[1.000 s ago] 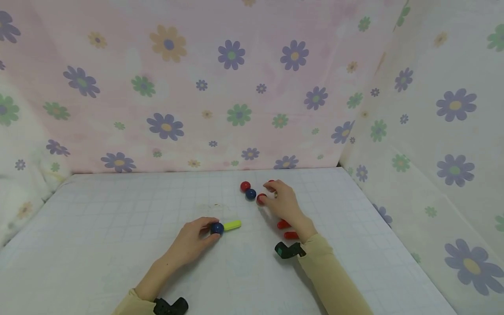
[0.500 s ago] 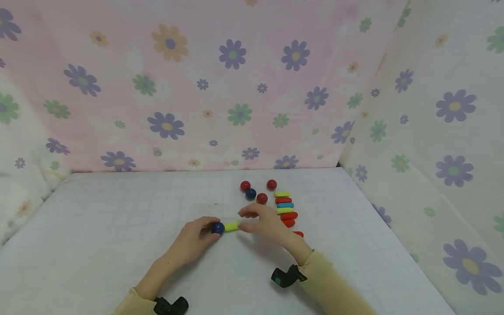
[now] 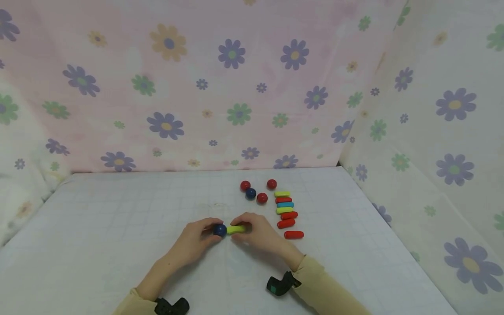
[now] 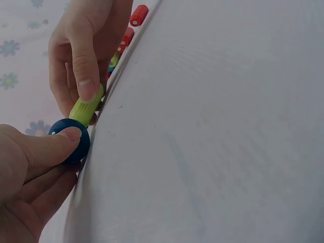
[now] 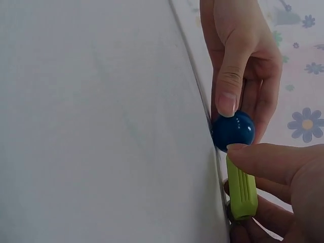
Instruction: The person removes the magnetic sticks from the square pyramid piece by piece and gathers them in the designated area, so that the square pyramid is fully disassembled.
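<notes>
Between thumb and fingers, my left hand (image 3: 195, 238) holds a dark blue ball (image 3: 220, 230) near the middle of the table. A yellow-green rod (image 5: 242, 190) with grooved sides meets the ball end-on. My right hand (image 3: 257, 233) pinches that rod from the right, its thumb lying along it close to the ball in the right wrist view. In the left wrist view the blue ball (image 4: 71, 140) sits under my left thumb, and the rod (image 4: 86, 106) runs up from it to the right hand's thumb.
Right of my right hand lies a column of short rods: red (image 3: 293, 235), yellow-green (image 3: 285, 210) and blue (image 3: 285, 204). Behind it are red balls (image 3: 262, 198) and another dark blue ball (image 3: 250, 194). A flowered cloth (image 3: 236, 87) hangs behind the white table (image 3: 118, 218).
My right hand has come from the red balls at the back, left and toward me, and now grips the yellow-green rod. My left hand with its ball has shifted slightly right.
</notes>
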Tool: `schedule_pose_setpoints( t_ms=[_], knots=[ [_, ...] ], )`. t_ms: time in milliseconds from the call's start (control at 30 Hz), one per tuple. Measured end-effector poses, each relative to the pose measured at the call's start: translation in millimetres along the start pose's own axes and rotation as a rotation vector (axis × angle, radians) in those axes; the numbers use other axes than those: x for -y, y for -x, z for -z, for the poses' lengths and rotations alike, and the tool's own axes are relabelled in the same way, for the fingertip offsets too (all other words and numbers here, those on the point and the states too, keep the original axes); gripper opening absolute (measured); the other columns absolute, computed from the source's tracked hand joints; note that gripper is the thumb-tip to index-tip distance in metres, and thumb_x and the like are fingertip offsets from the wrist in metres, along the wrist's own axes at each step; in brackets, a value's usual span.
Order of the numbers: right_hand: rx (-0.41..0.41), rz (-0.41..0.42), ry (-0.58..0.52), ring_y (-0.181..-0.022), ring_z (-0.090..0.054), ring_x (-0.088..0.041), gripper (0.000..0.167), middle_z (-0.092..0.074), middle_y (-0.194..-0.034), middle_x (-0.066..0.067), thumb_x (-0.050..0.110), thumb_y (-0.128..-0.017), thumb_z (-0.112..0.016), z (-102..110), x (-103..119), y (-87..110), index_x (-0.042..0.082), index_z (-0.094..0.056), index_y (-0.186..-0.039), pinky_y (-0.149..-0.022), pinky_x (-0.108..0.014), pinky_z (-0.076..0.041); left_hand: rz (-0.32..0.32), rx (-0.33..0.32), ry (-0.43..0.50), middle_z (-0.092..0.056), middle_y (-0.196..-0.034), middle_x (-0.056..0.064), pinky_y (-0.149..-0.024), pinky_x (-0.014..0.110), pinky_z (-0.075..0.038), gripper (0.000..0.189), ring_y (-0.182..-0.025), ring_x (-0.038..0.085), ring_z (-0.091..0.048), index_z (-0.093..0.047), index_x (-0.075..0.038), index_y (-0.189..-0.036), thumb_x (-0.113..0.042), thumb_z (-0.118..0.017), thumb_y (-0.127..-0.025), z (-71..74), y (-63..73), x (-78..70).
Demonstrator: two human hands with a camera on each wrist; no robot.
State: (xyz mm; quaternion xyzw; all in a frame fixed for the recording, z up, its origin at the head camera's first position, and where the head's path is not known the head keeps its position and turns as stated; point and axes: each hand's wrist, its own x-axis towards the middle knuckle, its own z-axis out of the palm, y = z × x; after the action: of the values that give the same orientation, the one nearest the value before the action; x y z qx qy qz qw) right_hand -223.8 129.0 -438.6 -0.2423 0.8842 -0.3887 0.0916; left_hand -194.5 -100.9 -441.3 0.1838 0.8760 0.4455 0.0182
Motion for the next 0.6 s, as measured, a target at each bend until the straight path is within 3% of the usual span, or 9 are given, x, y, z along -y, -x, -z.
schedule_pose_setpoints(
  t_ms=[233, 600],
  knots=[
    [0.018, 0.028, -0.041, -0.097, -0.057, -0.011, 0.024, -0.067, -0.106, 0.009, 0.021, -0.090, -0.075, -4.1, -4.9, -1.4, 0.025, -0.071, -0.114, -0.090, -0.025, -0.050, -0.041, 0.035, 0.039, -0.070, -0.122, 0.009, -0.097, 0.038, -0.054, 0.035, -0.113, 0.026, -0.068, -0.066, -0.007, -0.125, -0.012, -0.073, -0.090, -2.6, -2.1, 3.6],
    [0.009, 0.066, -0.033, -0.095, -0.057, -0.011, 0.020, -0.067, -0.104, 0.008, 0.026, -0.092, -0.073, -6.9, -9.1, -3.0, 0.024, -0.073, -0.112, -0.086, -0.024, -0.049, -0.053, 0.038, 0.044, -0.071, -0.120, 0.009, -0.096, 0.037, -0.055, 0.035, -0.111, 0.026, -0.069, -0.067, -0.007, -0.124, -0.015, -0.073, -0.091, -2.9, -1.2, 3.4]
  ],
)
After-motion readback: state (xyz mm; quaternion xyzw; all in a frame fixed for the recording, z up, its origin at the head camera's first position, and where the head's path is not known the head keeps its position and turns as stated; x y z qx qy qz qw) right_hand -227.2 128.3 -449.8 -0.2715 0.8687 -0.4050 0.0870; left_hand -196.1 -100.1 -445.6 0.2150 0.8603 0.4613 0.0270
